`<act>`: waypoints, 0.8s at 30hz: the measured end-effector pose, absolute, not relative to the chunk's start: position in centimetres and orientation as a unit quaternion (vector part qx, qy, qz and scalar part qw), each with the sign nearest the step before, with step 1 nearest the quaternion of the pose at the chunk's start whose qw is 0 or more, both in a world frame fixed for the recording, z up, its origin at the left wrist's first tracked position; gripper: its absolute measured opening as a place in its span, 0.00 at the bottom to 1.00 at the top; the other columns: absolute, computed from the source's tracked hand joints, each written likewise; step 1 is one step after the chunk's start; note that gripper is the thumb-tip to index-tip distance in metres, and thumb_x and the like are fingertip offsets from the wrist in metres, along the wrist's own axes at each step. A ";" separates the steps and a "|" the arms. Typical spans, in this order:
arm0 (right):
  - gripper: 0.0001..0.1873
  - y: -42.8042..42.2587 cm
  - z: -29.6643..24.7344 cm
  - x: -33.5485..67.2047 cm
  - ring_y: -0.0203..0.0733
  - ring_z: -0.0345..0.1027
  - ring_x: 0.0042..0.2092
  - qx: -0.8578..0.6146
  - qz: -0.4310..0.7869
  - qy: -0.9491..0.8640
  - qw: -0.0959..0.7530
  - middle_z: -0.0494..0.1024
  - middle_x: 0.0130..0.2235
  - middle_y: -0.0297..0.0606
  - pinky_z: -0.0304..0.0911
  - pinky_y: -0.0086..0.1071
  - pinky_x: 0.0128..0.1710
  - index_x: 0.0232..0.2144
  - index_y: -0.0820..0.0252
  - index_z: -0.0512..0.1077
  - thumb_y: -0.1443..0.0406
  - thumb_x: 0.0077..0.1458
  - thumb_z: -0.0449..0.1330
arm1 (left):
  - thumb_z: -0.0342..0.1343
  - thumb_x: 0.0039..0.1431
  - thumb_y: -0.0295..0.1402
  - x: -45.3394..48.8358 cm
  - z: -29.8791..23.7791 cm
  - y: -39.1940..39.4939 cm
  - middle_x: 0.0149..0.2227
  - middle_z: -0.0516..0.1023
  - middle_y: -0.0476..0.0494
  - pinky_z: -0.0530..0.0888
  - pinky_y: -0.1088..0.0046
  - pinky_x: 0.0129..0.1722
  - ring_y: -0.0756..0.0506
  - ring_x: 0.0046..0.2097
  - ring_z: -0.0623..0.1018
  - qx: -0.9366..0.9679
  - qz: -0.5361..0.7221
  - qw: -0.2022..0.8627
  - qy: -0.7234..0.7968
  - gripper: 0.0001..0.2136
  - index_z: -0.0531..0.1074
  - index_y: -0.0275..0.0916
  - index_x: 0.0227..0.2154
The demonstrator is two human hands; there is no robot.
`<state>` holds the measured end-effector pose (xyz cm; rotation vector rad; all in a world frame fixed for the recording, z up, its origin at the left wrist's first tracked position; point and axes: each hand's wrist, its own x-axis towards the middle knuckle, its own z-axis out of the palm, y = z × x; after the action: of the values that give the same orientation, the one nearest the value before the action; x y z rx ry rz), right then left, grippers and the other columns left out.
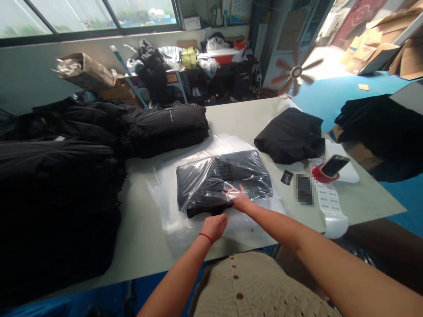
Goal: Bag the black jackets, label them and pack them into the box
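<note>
A folded black garment (205, 174) lies in a clear plastic bag (254, 176) on top of a stack of clear bags (175, 215). My left hand (214, 226), with a red band at the wrist, is closed at the near edge of the bag and seems to pinch the film there. Its fingertips are partly hidden. Spread fingers of my right hand (240, 198) lie flat at the near side of the garment. Shiny film shows around these fingers; I cannot tell whether they are under it or on it.
Piles of black garments (59, 189) cover the table's left side. Another black garment (291, 135) lies at the right. Beside it are a phone (335, 165) on a red tape roll (325, 174), a label strip (328, 200) and a black card (287, 177). A fan (296, 71) stands behind.
</note>
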<state>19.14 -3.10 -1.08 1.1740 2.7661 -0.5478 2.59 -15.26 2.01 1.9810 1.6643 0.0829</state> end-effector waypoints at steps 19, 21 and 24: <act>0.30 -3.4 -1.7 18.8 0.51 0.40 0.69 0.405 -0.204 0.888 0.074 0.54 0.67 0.34 0.29 0.59 0.65 0.64 0.44 0.56 0.61 0.60 0.53 | 0.43 0.66 0.30 -0.9 0.1 -10.0 0.61 0.68 0.46 0.61 0.63 0.64 0.48 0.65 0.61 0.878 0.167 0.072 0.442 0.22 0.61 0.43 0.62; 0.28 -3.3 -1.7 18.6 0.52 0.42 0.68 0.413 -0.213 0.882 0.079 0.56 0.67 0.32 0.30 0.59 0.65 0.63 0.41 0.57 0.60 0.61 0.52 | 0.43 0.66 0.30 -0.5 -1.3 -10.6 0.61 0.68 0.45 0.62 0.62 0.63 0.47 0.66 0.60 0.880 0.159 0.067 0.443 0.22 0.61 0.42 0.62; 0.34 -3.2 -1.4 18.8 0.51 0.42 0.68 0.398 -0.217 0.889 0.069 0.55 0.67 0.34 0.30 0.59 0.65 0.65 0.41 0.53 0.62 0.57 0.55 | 0.44 0.66 0.31 -0.4 -3.4 -11.0 0.61 0.68 0.43 0.63 0.61 0.63 0.45 0.65 0.62 0.873 0.146 0.055 0.463 0.22 0.61 0.42 0.62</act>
<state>18.76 -3.20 -1.37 1.1975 2.6752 -0.6536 -0.37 -11.02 -3.44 2.6500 1.4050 0.4445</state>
